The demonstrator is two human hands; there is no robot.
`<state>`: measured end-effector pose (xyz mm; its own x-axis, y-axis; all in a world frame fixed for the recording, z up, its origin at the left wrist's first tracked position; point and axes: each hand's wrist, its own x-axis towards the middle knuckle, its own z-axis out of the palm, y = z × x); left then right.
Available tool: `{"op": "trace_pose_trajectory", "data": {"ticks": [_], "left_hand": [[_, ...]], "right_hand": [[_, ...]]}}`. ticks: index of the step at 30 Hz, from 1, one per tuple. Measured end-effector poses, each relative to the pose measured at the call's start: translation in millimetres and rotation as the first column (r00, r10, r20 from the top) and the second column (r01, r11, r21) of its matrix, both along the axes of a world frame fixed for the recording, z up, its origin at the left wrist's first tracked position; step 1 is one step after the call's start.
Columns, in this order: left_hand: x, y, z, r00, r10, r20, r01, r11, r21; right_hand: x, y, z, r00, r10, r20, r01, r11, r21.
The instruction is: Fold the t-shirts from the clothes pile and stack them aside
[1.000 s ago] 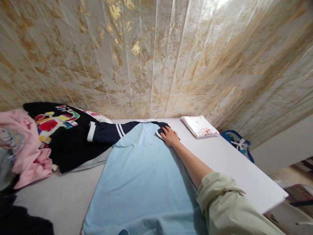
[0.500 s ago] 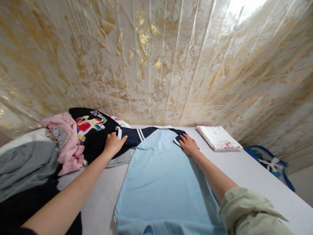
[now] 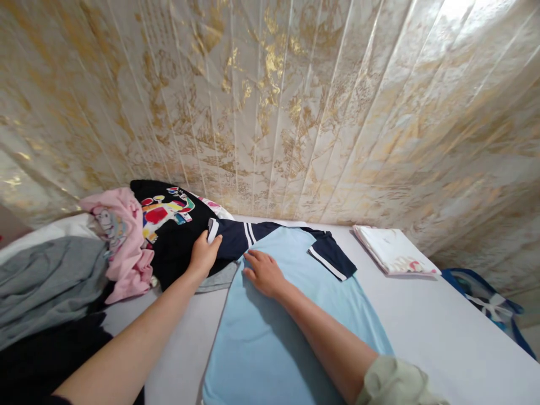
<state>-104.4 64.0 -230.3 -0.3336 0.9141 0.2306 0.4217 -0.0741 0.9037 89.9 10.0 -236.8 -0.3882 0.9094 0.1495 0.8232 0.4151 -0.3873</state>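
Observation:
A light blue T-shirt (image 3: 253, 337) with navy sleeves lies spread face down or face up, I cannot tell which, on the white table. My left hand (image 3: 203, 253) grips the cuff of its left navy sleeve (image 3: 230, 235), thumb on top, at the white band. On the shirt's upper left part, near the sleeve seam, my right hand (image 3: 264, 273) rests with its fingers stretched out. The right navy sleeve (image 3: 333, 256) is folded inward over the shirt, its white-striped cuff pointing down.
To the left lie a black garment with a colourful print (image 3: 177, 225), a pink garment (image 3: 126, 242) and a grey one (image 3: 50, 281). A folded white garment (image 3: 396, 250) sits at the right, near a blue-edged clear bag (image 3: 485, 298). A gold-patterned curtain (image 3: 270, 112) hangs behind.
My right hand has left the right sleeve and moved left across the shirt to near the left sleeve seam. My left hand stays at the left cuff. The view has shifted slightly.

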Motion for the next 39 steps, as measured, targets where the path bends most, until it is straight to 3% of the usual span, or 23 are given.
{"op": "trace_pose_trajectory", "data": {"ticks": [5, 11, 15, 19, 23, 26, 30, 33, 36, 38, 39], "left_hand": [[0.6, 3.1, -0.2, 0.977, -0.039, 0.208, 0.055, 0.996, -0.073], [1.5, 4.4, -2.5, 0.980, -0.033, 0.197, 0.050, 0.995, -0.083], [1.8, 3.8, -3.9, 0.981, -0.046, 0.188, 0.058, 0.997, -0.058], [1.3, 4.2, -5.2, 0.981, -0.057, 0.183, 0.067, 0.996, -0.051], [-1.1, 5.7, -6.9, 0.986, -0.050, 0.159, 0.060, 0.997, -0.055], [-1.2, 6.4, -6.1, 0.991, -0.090, 0.103, 0.092, 0.996, -0.016], [12.6, -1.5, 0.1, 0.980, -0.184, -0.078, 0.189, 0.980, 0.062], [34.5, -18.1, 3.6, 0.867, -0.376, -0.327, 0.416, 0.907, 0.060], [54.0, -36.4, 1.7, 0.682, -0.529, -0.505, 0.571, 0.816, -0.084], [60.7, -44.5, -1.3, 0.611, -0.537, -0.581, 0.573, 0.807, -0.143], [62.1, -46.8, -2.6, 0.585, -0.530, -0.614, 0.565, 0.809, -0.160]], "right_hand": [[-5.8, -5.4, -13.7, 1.000, -0.006, 0.007, 0.006, 0.997, 0.077], [-4.2, -4.4, -10.3, 0.987, -0.143, -0.074, 0.154, 0.974, 0.168], [-13.1, -13.5, -14.6, 0.996, -0.089, 0.008, 0.088, 0.994, 0.070], [-11.9, 0.9, 3.4, 0.997, -0.065, 0.044, 0.064, 0.998, 0.008], [-8.3, 39.3, 21.6, 0.992, -0.118, 0.045, 0.113, 0.990, 0.090], [-12.2, 58.0, 9.9, 0.988, -0.143, 0.062, 0.138, 0.987, 0.084], [-18.4, 59.6, -16.8, 0.989, -0.151, -0.002, 0.150, 0.983, 0.108], [-12.6, 61.2, -22.8, 0.975, -0.124, -0.186, 0.133, 0.990, 0.041], [6.2, 74.2, -20.0, 0.935, -0.143, -0.326, 0.135, 0.990, -0.047], [22.6, 86.2, -17.2, 0.846, -0.233, -0.480, 0.206, 0.972, -0.110], [30.6, 91.5, -15.8, 0.743, -0.300, -0.599, 0.241, 0.954, -0.178]]}}
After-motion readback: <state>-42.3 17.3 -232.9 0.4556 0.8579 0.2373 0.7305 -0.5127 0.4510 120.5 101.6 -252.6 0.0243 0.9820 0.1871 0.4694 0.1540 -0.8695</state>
